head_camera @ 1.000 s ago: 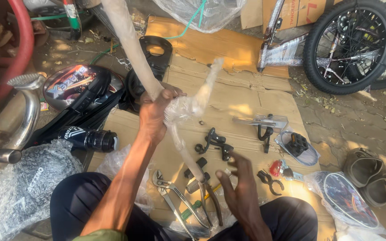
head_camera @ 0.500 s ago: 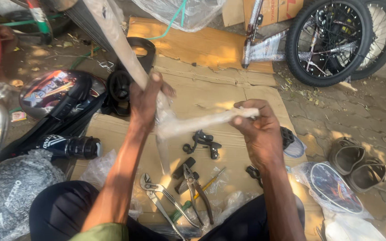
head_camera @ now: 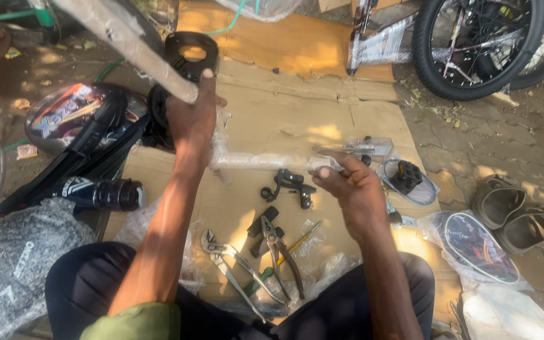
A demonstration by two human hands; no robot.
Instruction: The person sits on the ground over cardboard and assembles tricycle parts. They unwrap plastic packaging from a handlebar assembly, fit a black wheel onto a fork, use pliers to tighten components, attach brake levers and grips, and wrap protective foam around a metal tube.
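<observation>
While my left hand [head_camera: 191, 116] grips the wrapped tube [head_camera: 118, 39] near its lower end, fingers closed round it, my right hand [head_camera: 351, 189] pinches the loose wrapping strip [head_camera: 262, 161] stretched between the two, above the cardboard sheet [head_camera: 284, 119]. I judge the tube stiff and fairly heavy, best held where it is, over the padding, which gives some grip. The strip looks thin, soft and slick, likely to tear if yanked. Near me lie steel pliers [head_camera: 281, 249] and a wrench [head_camera: 225, 258]; black clamp parts [head_camera: 288, 186] sit just beyond them. A bicycle wheel [head_camera: 473, 44] stands far right.
</observation>
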